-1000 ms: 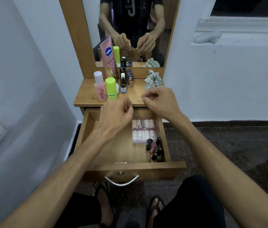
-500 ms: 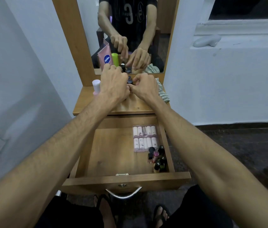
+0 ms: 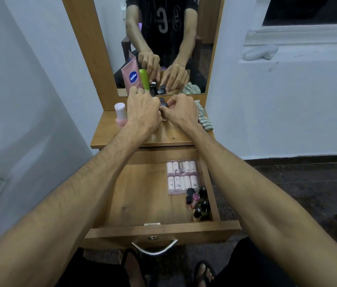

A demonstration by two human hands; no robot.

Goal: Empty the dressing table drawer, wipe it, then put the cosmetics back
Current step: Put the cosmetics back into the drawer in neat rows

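Observation:
The wooden drawer point(image 3: 159, 229) is pulled out. At its right side lie a clear pack of small white tubes point(image 3: 182, 176) and a cluster of small dark and pink bottles point(image 3: 197, 203). Both hands are over the tabletop point(image 3: 169, 137) among the cosmetics standing there. My left hand point(image 3: 142, 112) has curled fingers around a small bottle that it mostly hides. My right hand point(image 3: 181, 112) pinches a small dark-capped bottle point(image 3: 164, 104) between thumb and forefinger. A pink bottle with a white cap point(image 3: 120, 113) stands left of my left hand.
A striped cloth point(image 3: 203, 119) lies at the tabletop's right edge. The mirror point(image 3: 163, 44) reflects a pink tube, a green bottle and both hands. White walls close in on the left and right. A metal handle point(image 3: 154, 250) sticks out toward my knees and sandalled feet.
Both hands have moved from above the drawer up to the tabletop, each carrying a small item. In the last half second they have barely shifted.

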